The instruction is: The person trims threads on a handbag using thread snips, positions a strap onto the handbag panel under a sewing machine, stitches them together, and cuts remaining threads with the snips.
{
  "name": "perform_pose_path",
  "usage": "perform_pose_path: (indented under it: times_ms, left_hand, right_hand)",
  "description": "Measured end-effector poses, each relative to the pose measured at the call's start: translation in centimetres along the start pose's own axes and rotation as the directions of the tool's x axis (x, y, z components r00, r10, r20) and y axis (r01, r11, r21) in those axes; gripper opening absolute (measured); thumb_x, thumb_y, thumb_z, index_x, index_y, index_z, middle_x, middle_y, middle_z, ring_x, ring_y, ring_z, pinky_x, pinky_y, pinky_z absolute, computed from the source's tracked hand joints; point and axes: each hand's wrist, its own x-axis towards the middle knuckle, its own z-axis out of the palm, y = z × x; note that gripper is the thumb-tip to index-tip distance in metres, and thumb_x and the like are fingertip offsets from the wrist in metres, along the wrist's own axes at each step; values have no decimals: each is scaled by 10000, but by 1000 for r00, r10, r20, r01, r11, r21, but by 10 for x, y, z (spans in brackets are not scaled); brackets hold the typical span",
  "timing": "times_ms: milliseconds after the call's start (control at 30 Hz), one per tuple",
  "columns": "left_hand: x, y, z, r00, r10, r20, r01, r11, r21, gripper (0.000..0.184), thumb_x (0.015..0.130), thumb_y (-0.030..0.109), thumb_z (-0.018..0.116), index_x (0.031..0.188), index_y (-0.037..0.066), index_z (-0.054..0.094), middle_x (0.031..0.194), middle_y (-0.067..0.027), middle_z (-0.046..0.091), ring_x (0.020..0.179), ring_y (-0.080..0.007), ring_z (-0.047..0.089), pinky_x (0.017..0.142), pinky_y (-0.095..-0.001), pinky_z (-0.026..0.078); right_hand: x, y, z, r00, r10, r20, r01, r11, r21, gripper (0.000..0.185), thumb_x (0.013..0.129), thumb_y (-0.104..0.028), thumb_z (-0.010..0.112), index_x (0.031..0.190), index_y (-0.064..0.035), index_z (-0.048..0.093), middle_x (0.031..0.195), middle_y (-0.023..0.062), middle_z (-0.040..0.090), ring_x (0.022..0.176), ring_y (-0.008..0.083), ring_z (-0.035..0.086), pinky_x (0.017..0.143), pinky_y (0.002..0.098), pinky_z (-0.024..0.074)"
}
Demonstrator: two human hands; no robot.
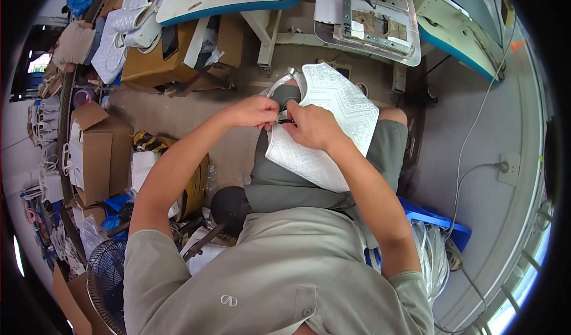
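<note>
A white bag [345, 97] with an embossed zigzag pattern lies across my lap, over grey shorts. Its shiny strap [276, 86] arches up at the far left corner. At the bag's left edge, my left hand [254, 111] is closed in a pinch; what its fingertips hold is too small to make out. My right hand [315, 124] rests over the bag, its fingers curled around a small black tool [287, 121]. The tool points towards my left fingertips, and most of it is hidden in the hand.
Ahead stand sewing-machine tables [232, 5] with blue edges. More white quilted bags [110, 49] are piled at the upper left near a cardboard box [157, 64]. An open carton [98, 156] and a fan [107, 281] are on the left; a blue crate [440, 219] is on the right.
</note>
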Motion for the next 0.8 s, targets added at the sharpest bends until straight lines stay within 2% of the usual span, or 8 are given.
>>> perform_pose_path:
  times_ms: [267,367,400,500,567,600,667,800]
  left_hand:
    - [2,-6,3,999,36,-27,-37,999,-33,188,903,167,579,798,15,615,748,-62,690,623,-106,613,586,-282,496]
    - [6,-23,2,997,81,-2,-81,991,-107,192,916,185,565,816,30,620,732,-48,678,609,-89,597,568,-282,484]
    - [3,-22,3,997,82,-9,-83,991,-107,192,916,185,565,816,30,620,732,-48,678,609,-89,597,568,-282,484]
    - [-5,-6,13,993,59,-102,-47,992,116,235,942,246,571,843,37,610,761,-89,694,629,-186,635,611,-355,514]
    - [-10,8,19,984,58,-170,58,792,608,369,987,388,547,948,35,648,941,-167,747,883,-364,726,771,-476,548]
    - [-10,10,19,984,57,-171,60,791,609,369,987,388,547,948,35,648,941,-167,747,883,-364,726,771,-476,548]
    - [-11,15,19,982,43,-185,95,735,672,432,1004,457,528,1038,43,643,1038,-200,737,1008,-432,689,837,-529,526]
    - [-6,-9,19,969,179,-172,1,690,724,393,1035,412,513,1013,33,615,973,-197,720,941,-431,678,803,-528,519]
  right_hand:
    - [1,3,7,999,-34,-9,33,996,-84,278,934,-270,673,1066,-43,584,884,176,749,882,397,731,770,521,567]
    - [-3,21,16,996,-59,-62,64,995,73,302,940,-282,692,1086,-38,592,870,179,745,875,388,735,758,501,563]
    - [-7,30,22,993,53,-108,-23,965,260,319,944,-288,704,1101,-34,593,875,182,744,875,374,739,750,487,556]
    - [-11,62,44,939,224,-263,-43,830,555,332,965,-289,733,1106,-21,596,843,148,723,797,252,715,711,399,526]
    - [-18,63,41,862,455,-225,-83,563,822,301,984,-269,722,1085,-14,598,819,93,693,743,151,626,695,329,495]
    - [-19,63,42,873,436,-218,-60,540,840,281,993,-255,720,1070,-14,596,797,51,656,726,95,537,689,281,465]
    - [-18,64,44,906,362,-220,-50,608,793,296,987,-268,726,1076,-18,597,814,69,676,735,128,582,696,306,482]
    - [-20,39,30,951,140,-277,23,859,512,334,960,-313,743,1062,-31,596,853,134,726,795,280,704,728,400,529]
